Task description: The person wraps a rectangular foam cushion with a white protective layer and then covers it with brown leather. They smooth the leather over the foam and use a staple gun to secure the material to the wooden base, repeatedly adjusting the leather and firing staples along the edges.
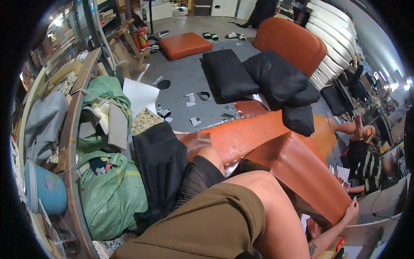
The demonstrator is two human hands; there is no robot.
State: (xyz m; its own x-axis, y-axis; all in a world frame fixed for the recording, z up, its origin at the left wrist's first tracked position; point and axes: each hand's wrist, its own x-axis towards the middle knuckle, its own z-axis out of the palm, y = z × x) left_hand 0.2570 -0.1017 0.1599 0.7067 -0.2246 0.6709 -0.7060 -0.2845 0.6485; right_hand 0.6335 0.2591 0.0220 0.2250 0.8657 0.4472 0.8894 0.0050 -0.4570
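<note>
Gripping the lower edge of the orange leather cushion cover [297,172], the right hand [351,210] is clamped on it across the person's lap. No left hand shows. A loose hold could let the slick cover slide off toward the floor [181,77].

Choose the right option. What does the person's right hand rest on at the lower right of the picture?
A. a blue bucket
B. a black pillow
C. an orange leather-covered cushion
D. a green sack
C: the right hand grips the lower edge of the orange leather-covered cushion, well away from the green sack.
</note>
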